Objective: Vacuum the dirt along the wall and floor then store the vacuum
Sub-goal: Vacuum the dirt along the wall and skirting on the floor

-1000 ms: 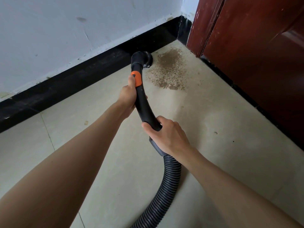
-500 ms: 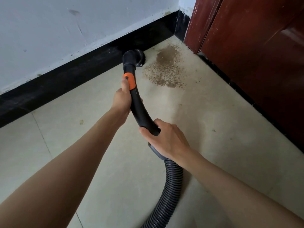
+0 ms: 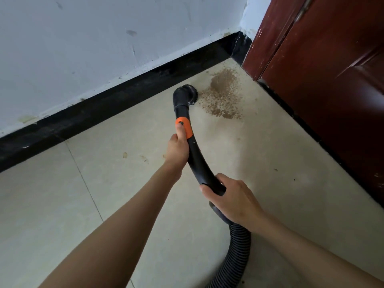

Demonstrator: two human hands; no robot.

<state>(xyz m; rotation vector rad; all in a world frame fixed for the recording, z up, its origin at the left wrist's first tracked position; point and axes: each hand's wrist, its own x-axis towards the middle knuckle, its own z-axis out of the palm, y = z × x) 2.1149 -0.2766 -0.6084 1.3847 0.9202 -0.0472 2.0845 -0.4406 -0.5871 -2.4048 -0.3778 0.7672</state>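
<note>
Both hands grip the wand (image 3: 197, 161), left hand (image 3: 178, 148) wrapped up by the orange band, right hand (image 3: 232, 200) wrapped where the hose (image 3: 236, 256) joins. Nozzle (image 3: 186, 94) sits near the skirting; dirt (image 3: 222, 94) lies just right of it, toward the floor's door corner.

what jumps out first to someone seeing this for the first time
The brown dirt patch on the pale floor, in the corner by the dark red door, draws the eye first. Next comes the black vacuum wand with its orange band: the left hand grips it near the band, the right hand lower down, and its round nozzle sits at the patch's left edge.
</note>
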